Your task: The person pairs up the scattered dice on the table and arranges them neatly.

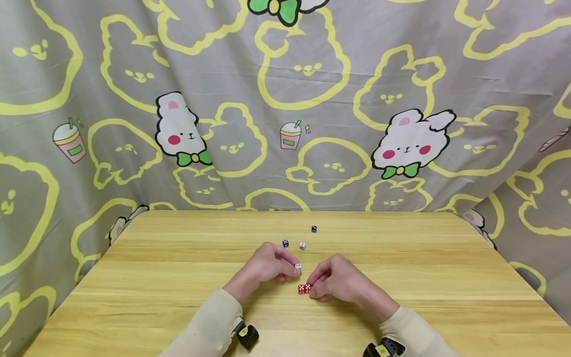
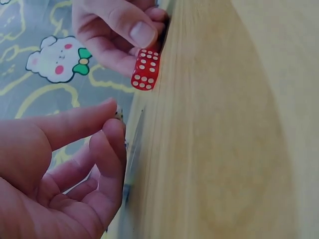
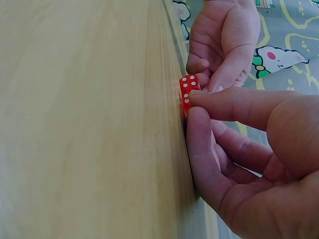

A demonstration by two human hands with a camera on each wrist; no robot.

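In the head view my left hand (image 1: 267, 264) pinches a white die (image 1: 298, 267) between thumb and forefinger, a little above or at the tabletop; I cannot tell which. My right hand (image 1: 341, 281) pinches the right one of two red dice (image 1: 301, 289), which stand side by side on the wood, seemingly touching. White pips show on the red dice (image 2: 145, 69) in the left wrist view, where fingertips mostly hide the white die (image 2: 118, 113). From the right wrist, thumb and forefinger cover part of the red dice (image 3: 188, 87).
Beyond the hands lie a second white die (image 1: 302, 245) and two dark blue dice, one near the left hand (image 1: 285, 243) and one farther back (image 1: 314, 229). The wooden table (image 1: 178, 248) ends at a patterned grey curtain (image 1: 321, 163).
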